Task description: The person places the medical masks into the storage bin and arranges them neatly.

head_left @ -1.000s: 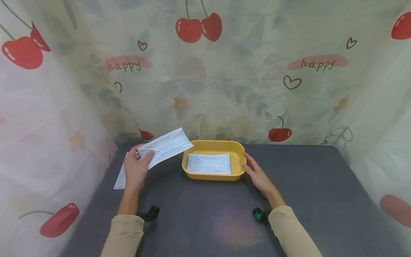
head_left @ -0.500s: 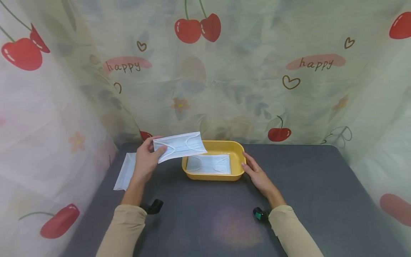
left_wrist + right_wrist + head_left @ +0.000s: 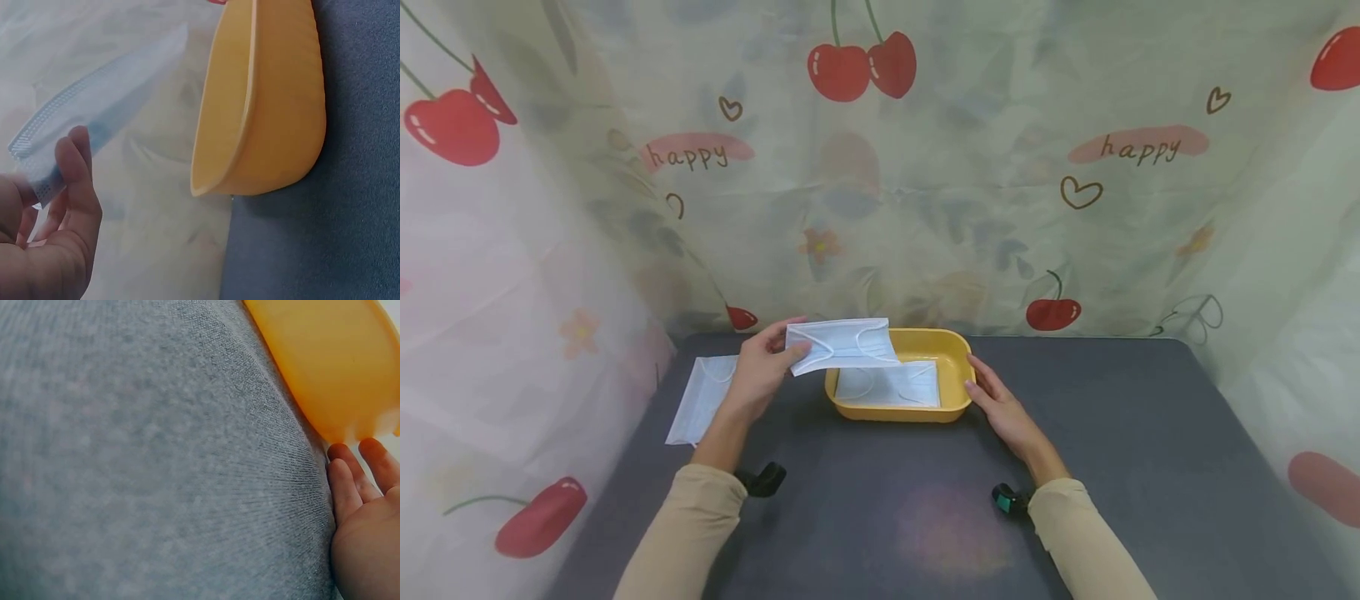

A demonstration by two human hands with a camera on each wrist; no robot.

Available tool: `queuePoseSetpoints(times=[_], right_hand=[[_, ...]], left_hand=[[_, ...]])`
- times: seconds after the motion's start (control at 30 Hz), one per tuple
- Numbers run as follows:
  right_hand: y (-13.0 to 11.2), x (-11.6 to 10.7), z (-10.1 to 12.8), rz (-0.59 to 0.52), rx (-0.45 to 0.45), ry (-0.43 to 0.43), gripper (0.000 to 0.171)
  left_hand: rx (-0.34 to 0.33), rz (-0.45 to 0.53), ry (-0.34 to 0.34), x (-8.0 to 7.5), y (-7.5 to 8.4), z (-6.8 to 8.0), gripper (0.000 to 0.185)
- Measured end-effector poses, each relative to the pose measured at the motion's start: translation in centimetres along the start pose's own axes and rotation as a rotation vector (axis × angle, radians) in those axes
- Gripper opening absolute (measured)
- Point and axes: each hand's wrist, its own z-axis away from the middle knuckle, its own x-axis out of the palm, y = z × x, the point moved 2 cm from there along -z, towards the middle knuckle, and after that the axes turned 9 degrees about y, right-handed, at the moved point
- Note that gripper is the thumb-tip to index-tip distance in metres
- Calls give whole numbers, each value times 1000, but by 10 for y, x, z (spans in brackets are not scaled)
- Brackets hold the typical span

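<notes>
My left hand (image 3: 762, 375) pinches a pale blue face mask (image 3: 842, 344) by its left end and holds it in the air over the left rim of a yellow tray (image 3: 957, 402). In the left wrist view the mask (image 3: 94, 112) shows edge-on above my fingers (image 3: 75, 169), beside the tray (image 3: 275, 106). A second mask (image 3: 891, 385) lies flat inside the tray. My right hand (image 3: 996, 400) rests with straight fingers against the tray's right side; the right wrist view shows the fingertips (image 3: 356, 469) touching the tray (image 3: 331, 362).
More masks (image 3: 700, 400) lie stacked on the grey table (image 3: 1112, 450) at the far left. A cherry-print cloth (image 3: 925, 183) hangs behind and along both sides. Wrist camera mounts (image 3: 763, 479) sit near both cuffs.
My left hand has carried the mask rightward from beside the stack to above the tray's left rim. The right hand has stayed against the tray.
</notes>
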Motion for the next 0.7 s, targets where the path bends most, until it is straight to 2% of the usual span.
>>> queuePoseSetpoints(times=[0.13, 0.43, 0.7], right_hand=[[-1, -1, 0, -8, -3, -12, 62], [-1, -1, 1, -9, 1, -9, 63], [-1, -1, 2, -11, -4, -13, 63]], left_hand=[[-21, 20, -41, 7, 1, -3, 49], [-86, 42, -71, 21, -4, -14, 46], [-98, -20, -112, 32, -4, -23, 44]])
